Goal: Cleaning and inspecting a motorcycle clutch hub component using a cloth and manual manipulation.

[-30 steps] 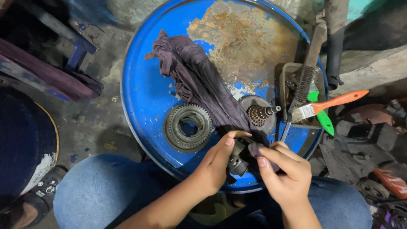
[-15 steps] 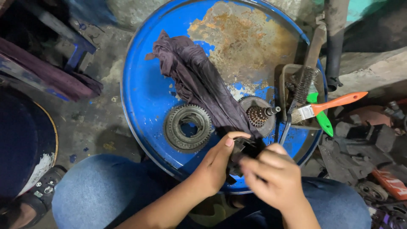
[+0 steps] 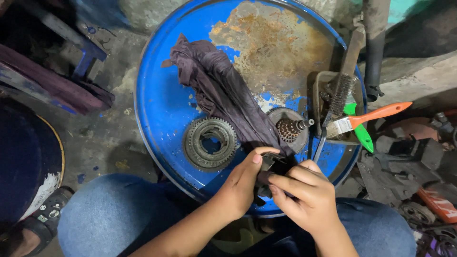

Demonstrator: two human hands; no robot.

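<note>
Head view: left hand [image 3: 243, 188] and right hand [image 3: 307, 192] both clamped on a small dark metal part [image 3: 273, 166] wrapped in the end of the purple rag [image 3: 223, 93], at the near edge of the blue drum lid [image 3: 162, 104]. Ring gear [image 3: 210, 143] sits just left, toothed shaft gear [image 3: 290, 129] behind, brushes [image 3: 366, 119] right.

Long dark purple cloth [image 3: 223, 100] on round blue rusted metal drum lid [image 3: 162, 109], toothed steel ring gear [image 3: 210, 143] left, orange-handled paintbrush [image 3: 366, 119] right.
</note>
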